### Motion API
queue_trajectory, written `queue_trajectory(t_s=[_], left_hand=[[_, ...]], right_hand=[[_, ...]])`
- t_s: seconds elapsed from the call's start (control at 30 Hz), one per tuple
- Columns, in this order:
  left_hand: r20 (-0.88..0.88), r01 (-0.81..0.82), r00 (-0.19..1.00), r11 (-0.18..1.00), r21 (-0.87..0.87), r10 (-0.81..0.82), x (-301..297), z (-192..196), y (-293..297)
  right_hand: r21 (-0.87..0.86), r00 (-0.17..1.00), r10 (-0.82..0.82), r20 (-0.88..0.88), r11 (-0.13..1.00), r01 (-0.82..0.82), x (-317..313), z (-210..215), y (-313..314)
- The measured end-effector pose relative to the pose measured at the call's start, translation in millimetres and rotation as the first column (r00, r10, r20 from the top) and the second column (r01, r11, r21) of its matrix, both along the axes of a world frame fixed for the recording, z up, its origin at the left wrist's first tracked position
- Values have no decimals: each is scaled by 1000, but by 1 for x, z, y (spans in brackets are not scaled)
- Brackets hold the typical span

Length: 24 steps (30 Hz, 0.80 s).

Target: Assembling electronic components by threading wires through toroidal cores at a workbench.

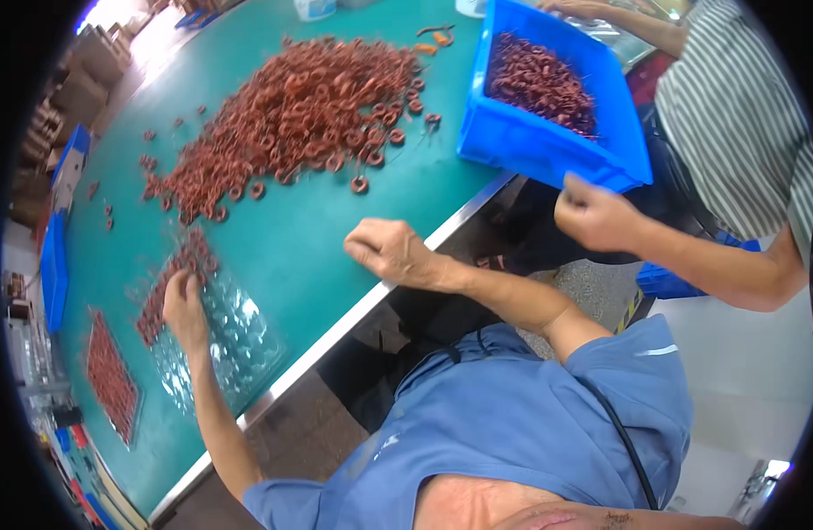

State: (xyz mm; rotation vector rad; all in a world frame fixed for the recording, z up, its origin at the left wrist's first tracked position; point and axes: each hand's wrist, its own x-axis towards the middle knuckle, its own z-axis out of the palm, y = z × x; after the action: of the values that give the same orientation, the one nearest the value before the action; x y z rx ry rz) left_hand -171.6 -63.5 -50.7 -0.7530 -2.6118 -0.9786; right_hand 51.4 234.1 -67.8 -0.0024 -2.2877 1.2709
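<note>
My left hand [185,309] reaches over a clear plastic blister tray [238,340], its fingertips pinched together at the filled rows. What they pinch is too small to make out. Red-brown ring-shaped coils [199,252] with thin wire ends fill the far part of this tray, while the near pockets hold nothing. Closer to the table's front edge, my right hand [390,252] is closed with its fingers curled under, and anything inside is hidden. Beyond both hands spreads a large heap of the same coils [291,115] on the green tabletop [309,221].
A second tray full of coils [112,380] lies at the left. At the right, a blue bin [548,159] of coils juts over the metal table edge [336,337]. A co-worker's hand [596,216] is beside it. Orange pieces [433,44] lie behind the heap.
</note>
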Motion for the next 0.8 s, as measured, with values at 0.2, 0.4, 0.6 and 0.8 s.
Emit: queue_trajectory(t_s=[0.2, 0.4, 0.6, 0.8], left_hand=[[10, -29, 999, 997, -68, 30, 48, 17, -39], [28, 60, 998, 967, -249, -55, 118, 1, -100], [-46, 35, 997, 907, -420, -60, 121, -7, -79], [-113, -18, 993, 902, -432, -34, 116, -16, -117]], right_hand=[[-51, 1000, 8, -5, 999, -9, 9, 5, 1], [-36, 998, 56, -15, 998, -57, -1, -2, -12], [77, 999, 24, 28, 997, -26, 0, 11, 3], [548, 960, -259, -108, 790, 275, -26, 24, 21]])
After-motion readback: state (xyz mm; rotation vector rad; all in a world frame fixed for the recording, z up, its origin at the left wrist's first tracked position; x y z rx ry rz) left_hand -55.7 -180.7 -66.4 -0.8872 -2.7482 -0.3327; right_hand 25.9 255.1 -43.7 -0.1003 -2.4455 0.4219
